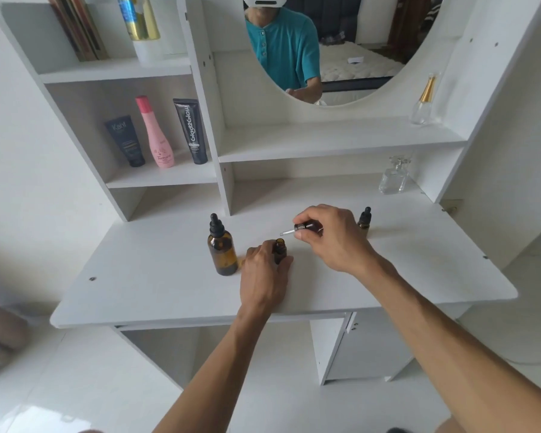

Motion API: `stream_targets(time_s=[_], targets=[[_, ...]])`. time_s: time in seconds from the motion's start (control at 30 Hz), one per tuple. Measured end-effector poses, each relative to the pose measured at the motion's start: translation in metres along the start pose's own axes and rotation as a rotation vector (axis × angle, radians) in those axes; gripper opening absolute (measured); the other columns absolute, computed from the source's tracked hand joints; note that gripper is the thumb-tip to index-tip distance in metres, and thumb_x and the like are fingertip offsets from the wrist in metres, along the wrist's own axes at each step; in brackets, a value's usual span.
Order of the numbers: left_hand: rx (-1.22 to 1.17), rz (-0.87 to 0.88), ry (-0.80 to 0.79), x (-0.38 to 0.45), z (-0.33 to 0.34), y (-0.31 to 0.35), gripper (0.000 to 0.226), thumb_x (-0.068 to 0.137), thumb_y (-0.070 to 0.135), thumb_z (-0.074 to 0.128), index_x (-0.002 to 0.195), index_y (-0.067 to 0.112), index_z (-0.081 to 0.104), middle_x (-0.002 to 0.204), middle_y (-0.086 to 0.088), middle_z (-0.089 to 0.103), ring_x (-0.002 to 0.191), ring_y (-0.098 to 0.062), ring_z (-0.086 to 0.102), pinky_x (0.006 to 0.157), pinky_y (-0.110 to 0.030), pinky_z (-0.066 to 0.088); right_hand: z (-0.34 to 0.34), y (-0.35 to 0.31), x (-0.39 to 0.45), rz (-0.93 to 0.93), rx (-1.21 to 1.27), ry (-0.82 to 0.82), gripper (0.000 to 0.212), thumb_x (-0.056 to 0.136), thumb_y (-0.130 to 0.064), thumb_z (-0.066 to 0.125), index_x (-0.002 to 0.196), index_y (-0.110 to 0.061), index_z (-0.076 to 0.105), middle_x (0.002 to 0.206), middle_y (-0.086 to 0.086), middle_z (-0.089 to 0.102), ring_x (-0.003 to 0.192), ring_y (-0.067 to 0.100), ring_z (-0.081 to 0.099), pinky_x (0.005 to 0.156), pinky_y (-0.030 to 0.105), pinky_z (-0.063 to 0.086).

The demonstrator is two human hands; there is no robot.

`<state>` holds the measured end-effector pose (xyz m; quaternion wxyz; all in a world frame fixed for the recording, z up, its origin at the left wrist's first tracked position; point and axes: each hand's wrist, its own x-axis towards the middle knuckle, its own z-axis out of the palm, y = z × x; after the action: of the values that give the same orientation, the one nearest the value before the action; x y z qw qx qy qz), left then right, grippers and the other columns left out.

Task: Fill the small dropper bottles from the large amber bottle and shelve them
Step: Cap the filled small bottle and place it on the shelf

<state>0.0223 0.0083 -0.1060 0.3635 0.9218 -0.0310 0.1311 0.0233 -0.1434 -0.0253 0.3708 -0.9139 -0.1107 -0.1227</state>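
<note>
**White vanity desk: dropper back to small bottle**

Small open bottle point(279, 250), upright mid-desk point(144, 276), pinched by our left hand point(264, 270). Right hand point(328, 235) grips dropper point(303, 228), tip just above the mouth. We should steady the base and lower the pipette straight in. Large amber bottle point(221, 250) stands capped, just left.

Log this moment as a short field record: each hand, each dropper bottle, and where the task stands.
left hand: grips the open small bottle, upright on the desk
right hand: holds a dropper cap, glass tip pointing left above the open bottle
large amber bottle: capped, upright, left of the left hand
second small bottle: capped, on the desk to the right
shelved: no dropper bottle yet
</note>
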Motion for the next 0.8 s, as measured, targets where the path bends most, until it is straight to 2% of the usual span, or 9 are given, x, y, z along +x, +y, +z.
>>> stream_targets(time_s=[0.1,0.23,0.37,0.53,0.67,0.8], targets=[[-0.009,0.008,0.011,0.000,0.001,0.000,0.030,0.088,0.030,0.067,0.110,0.010,0.062,0.100,-0.009,0.068,0.098,-0.027,0.052,0.075,-0.035,0.040,-0.002,-0.004,0.007,-0.028,-0.111,-0.090,0.017,0.089,-0.015,0.072,0.106,-0.013,0.073,0.099,0.000,0.066,0.085,0.012,0.058,0.082,0.024,0.047],[-0.021,0.018,0.013,0.001,0.001,-0.002,0.031,0.088,0.030,0.068,0.111,0.011,0.063,0.101,-0.007,0.069,0.099,-0.026,0.052,0.077,-0.035,0.042,-0.001,-0.012,0.014,-0.045,-0.202,-0.172,0.019,0.090,-0.016,0.071,0.109,-0.015,0.072,0.100,-0.003,0.066,0.086,0.010,0.055,0.081,0.018,0.040],[-0.019,0.011,0.014,0.001,0.001,-0.003,0.030,0.088,0.031,0.068,0.111,0.012,0.063,0.100,-0.006,0.070,0.101,-0.025,0.051,0.076,-0.034,0.041,0.004,-0.021,0.020,0.002,-0.122,-0.186,0.024,0.086,-0.015,0.075,0.110,-0.018,0.071,0.096,-0.004,0.069,0.083,0.014,0.063,0.081,0.023,0.049],[-0.024,-0.007,0.005,0.002,0.000,-0.004,0.029,0.088,0.032,0.067,0.109,0.012,0.064,0.098,-0.007,0.070,0.103,-0.026,0.050,0.078,-0.039,0.044,0.017,-0.016,0.021,0.031,0.005,-0.155,0.026,0.083,-0.015,0.078,0.108,-0.018,0.071,0.095,-0.004,0.071,0.085,0.012,0.066,0.069,0.003,0.043],[-0.047,0.001,0.010,0.001,0.000,-0.004,0.027,0.088,0.031,0.067,0.107,0.011,0.064,0.097,-0.007,0.071,0.102,-0.027,0.050,0.077,-0.040,0.045,0.026,-0.009,0.012,0.005,0.007,-0.141,0.026,0.088,-0.013,0.074,0.113,-0.017,0.070,0.095,-0.008,0.069,0.091,0.007,0.063,0.076,-0.001,0.038],[-0.039,0.023,0.022,0.001,-0.001,-0.005,0.022,0.090,0.030,0.066,0.101,0.011,0.064,0.093,-0.009,0.070,0.095,-0.028,0.051,0.072,-0.039,0.043,0.031,-0.004,0.007,0.005,0.025,-0.140,0.024,0.089,-0.011,0.072,0.112,-0.015,0.070,0.097,-0.006,0.070,0.091,0.006,0.063,0.076,-0.001,0.039]])
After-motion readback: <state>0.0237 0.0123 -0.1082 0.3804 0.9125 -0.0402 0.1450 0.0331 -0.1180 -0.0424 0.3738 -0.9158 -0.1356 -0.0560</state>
